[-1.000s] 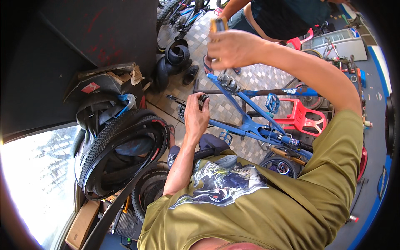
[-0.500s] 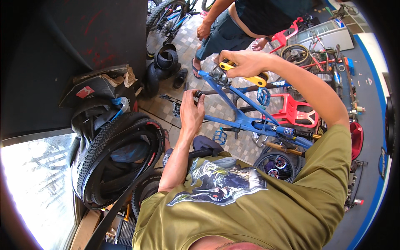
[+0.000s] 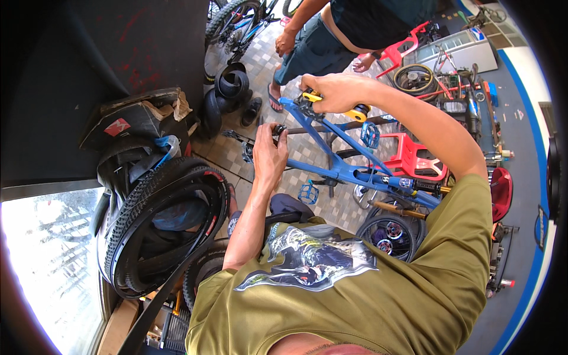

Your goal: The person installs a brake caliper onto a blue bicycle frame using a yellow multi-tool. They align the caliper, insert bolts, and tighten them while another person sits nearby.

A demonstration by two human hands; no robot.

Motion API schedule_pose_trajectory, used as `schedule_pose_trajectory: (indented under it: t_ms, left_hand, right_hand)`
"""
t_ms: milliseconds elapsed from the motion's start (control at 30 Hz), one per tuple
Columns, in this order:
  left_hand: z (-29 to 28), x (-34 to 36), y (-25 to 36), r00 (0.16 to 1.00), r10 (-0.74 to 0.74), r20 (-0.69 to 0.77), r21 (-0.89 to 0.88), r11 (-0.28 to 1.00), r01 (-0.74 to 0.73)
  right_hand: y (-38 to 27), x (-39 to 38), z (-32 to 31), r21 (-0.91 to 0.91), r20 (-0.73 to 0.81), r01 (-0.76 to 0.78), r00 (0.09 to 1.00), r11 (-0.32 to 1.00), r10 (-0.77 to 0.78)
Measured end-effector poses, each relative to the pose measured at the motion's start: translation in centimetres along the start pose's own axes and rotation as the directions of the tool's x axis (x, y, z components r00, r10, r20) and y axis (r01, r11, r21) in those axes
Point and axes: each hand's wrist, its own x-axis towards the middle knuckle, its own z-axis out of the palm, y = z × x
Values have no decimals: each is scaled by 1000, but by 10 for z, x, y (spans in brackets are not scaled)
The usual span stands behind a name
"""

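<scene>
A blue bike frame [image 3: 349, 171] lies across the middle of the view, with a dark bar beside its upper tubes. My right hand [image 3: 328, 92] is closed on a yellow-and-black tool [image 3: 359, 113] and rests at the metal clamp [image 3: 305, 111] on the frame's far-left upper end. My left hand [image 3: 270, 152] is closed on a small black part [image 3: 280, 129], a little below and left of the right hand. Exactly what that part is cannot be made out.
Tyres [image 3: 148, 236] and a torn cardboard box [image 3: 118, 112] are at left. A co-worker [image 3: 319, 50] in shorts stands just beyond the frame. A red plastic chair [image 3: 408, 154], a white chest cooler [image 3: 479, 47], wheels [image 3: 384, 234] and bike parts crowd the right.
My right hand, holding the yellow tool, has come down from above the frame to the clamp at its end. My left hand has shifted slightly left and up. The co-worker's hands have come into view.
</scene>
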Motion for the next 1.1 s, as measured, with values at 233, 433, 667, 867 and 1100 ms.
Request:
schedule_pose_trajectory:
  t_ms: [233,433,667,867,1100]
  left_hand:
    - [1,0,-4,1000,13,-19,-11,1000,-13]
    - [4,0,-5,998,13,-55,-20,1000,-14]
    - [4,1,-1,999,43,-4,7,999,-43]
    - [0,2,-1,999,33,2,14,999,-33]
    - [4,2,-5,999,22,31,12,1000,-22]
  right_hand:
    - [-18,-5,-9,621,308,-340,934,706,180]
    - [-9,7,-22,-240,136,22,991,971,11]
    - [3,26,-13,-954,83,266,679,138,-729]
    - [-23,-3,-33,-862,-408,-50,659,504,-632]
    - [40,-43,-5,45,-306,-164,937,985,170]
